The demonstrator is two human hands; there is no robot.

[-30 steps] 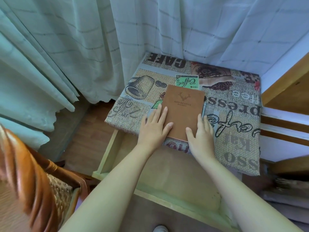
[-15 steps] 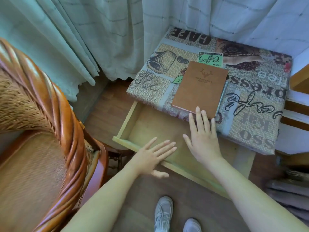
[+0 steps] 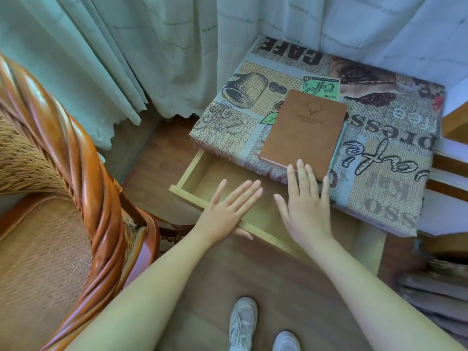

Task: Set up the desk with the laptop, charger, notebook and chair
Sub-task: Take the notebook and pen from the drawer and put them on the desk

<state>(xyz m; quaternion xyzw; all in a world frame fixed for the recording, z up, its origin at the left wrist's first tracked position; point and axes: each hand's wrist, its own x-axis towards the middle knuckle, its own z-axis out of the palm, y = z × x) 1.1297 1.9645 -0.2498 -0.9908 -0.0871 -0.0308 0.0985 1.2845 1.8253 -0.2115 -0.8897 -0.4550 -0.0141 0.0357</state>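
Observation:
A brown notebook (image 3: 302,133) with a stamped deer head lies flat on the small desk (image 3: 385,173), which wears a coffee-print cloth. Under the desk's front edge a pale wooden drawer (image 3: 192,171) stands pulled out and looks bare inside. My left hand (image 3: 229,211) rests flat on the drawer's front rail, fingers spread, thumb below the rail. My right hand (image 3: 305,206) hovers open over the drawer, its fingertips reaching the notebook's near edge. A rattan chair (image 3: 63,198) with a glossy wooden frame fills the left side. No laptop or charger is in sight.
Pale green and white checked curtains (image 3: 157,51) hang behind the desk and chair. Wooden furniture (image 3: 453,122) borders the desk on the right. Wood flooring (image 3: 253,287) lies below, with my two white shoes (image 3: 243,323) at the bottom edge.
Both hands came off the notebook and drew back toward me. The left hand dropped onto the drawer's front rail. My view swung left and down, bringing the chair and my shoes in.

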